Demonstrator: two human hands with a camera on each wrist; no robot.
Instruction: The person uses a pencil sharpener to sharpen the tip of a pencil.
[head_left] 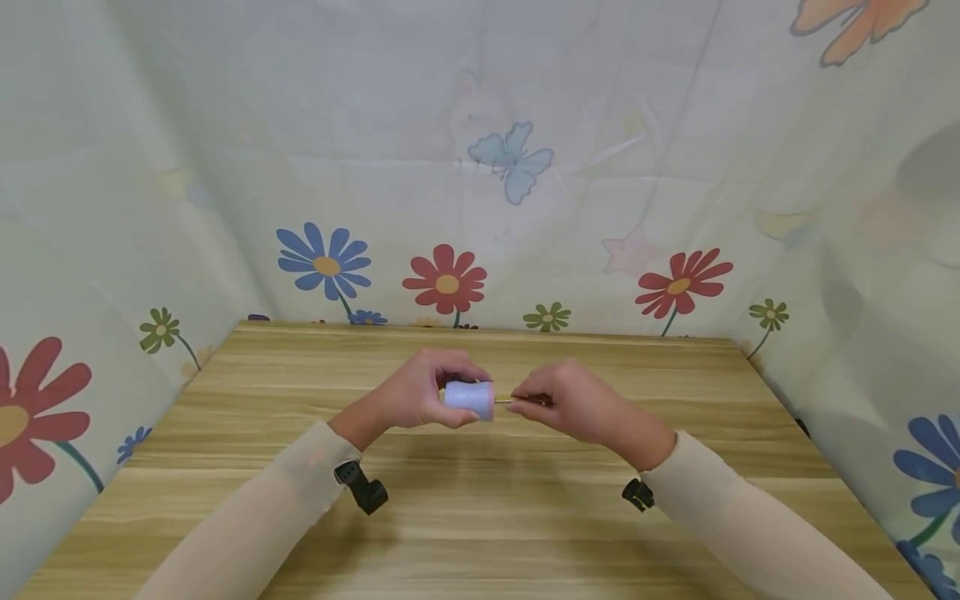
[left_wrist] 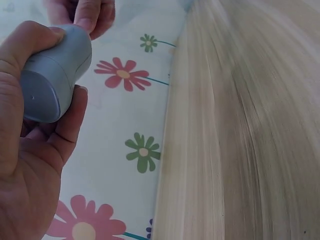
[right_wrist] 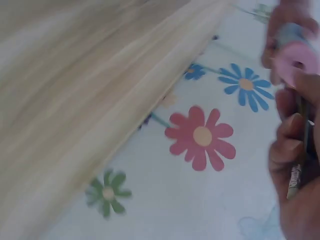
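Observation:
Above the wooden table, my left hand (head_left: 416,392) grips a pale blue, barrel-shaped pencil sharpener (head_left: 468,400) lying on its side. Its thumb and fingers curl round the body, whose flat grey-blue base (left_wrist: 42,97) faces the left wrist camera. The sharpener's pink end (right_wrist: 292,64) has a hole in it and points at my right hand (head_left: 581,404). That hand pinches a slim dark pencil (right_wrist: 296,180) with pale lettering near its rear end. The pencil's front reaches the pink end; how deep it sits is hidden by the thumb in the right wrist view.
The wood-grain table (head_left: 480,533) spreads under both hands. A pale cloth (head_left: 375,183) printed with flowers and butterflies hangs behind it and at both sides. A black camera mount (head_left: 363,487) is strapped at the left wrist, another black mount (head_left: 638,495) at the right.

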